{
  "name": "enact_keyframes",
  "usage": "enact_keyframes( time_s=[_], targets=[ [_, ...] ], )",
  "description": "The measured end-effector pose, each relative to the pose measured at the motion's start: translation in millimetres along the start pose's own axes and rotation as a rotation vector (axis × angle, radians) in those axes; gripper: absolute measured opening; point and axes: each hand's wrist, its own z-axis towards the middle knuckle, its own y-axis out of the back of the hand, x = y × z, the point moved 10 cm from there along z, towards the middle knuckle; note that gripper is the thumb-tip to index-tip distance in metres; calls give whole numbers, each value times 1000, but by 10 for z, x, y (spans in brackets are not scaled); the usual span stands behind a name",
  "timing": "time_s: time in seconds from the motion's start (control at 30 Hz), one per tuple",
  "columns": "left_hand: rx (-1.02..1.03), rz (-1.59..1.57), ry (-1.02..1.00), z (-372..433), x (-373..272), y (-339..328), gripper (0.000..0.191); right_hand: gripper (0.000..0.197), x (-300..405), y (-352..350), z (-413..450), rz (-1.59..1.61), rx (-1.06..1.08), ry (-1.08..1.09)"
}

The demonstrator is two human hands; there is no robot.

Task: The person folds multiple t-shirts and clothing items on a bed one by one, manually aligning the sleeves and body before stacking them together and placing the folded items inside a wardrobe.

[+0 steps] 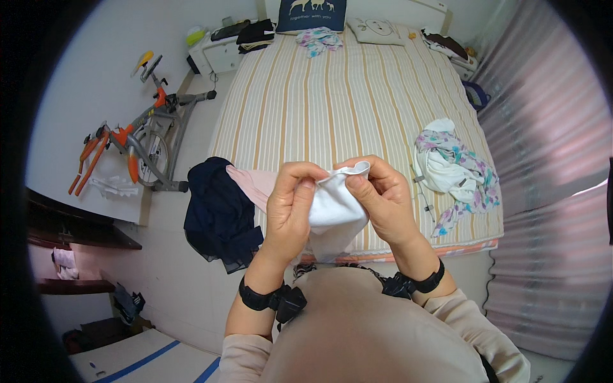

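A white cloth garment, its exact kind unclear, hangs between my two hands over the near edge of the bed. My left hand pinches its upper edge between thumb and fingers. At the upper right corner, my right hand grips the folded hem with the thumb in front. Beyond my left hand a pink cloth lies on the striped bedspread. Next to it a dark navy garment drapes over the bed's left edge towards the floor.
A white garment and a floral scarf lie heaped on the bed's right side, near a thin cord. Pillows rest at the headboard. An exercise bike stands left; a curtain hangs right.
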Motion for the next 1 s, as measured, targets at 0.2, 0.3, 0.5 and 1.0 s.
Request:
enact_keyframes(
  time_s=[0.2, 0.3, 0.5, 1.0],
  targets=[
    [146, 54, -96, 15, -182, -70, 23, 38, 201, -43, -61, -58, 4, 154],
    [150, 139, -113, -26, -124, -8, 17, 42, 284, -52, -102, -286, 39, 254],
    [148, -10, -59, -31, -102, -14, 10, 32, 78, -98, -118, 2, 194, -13],
    [9, 46, -102, -59, -217, 123, 7, 11, 288, -159, -88, -399, 118, 389]
  ],
)
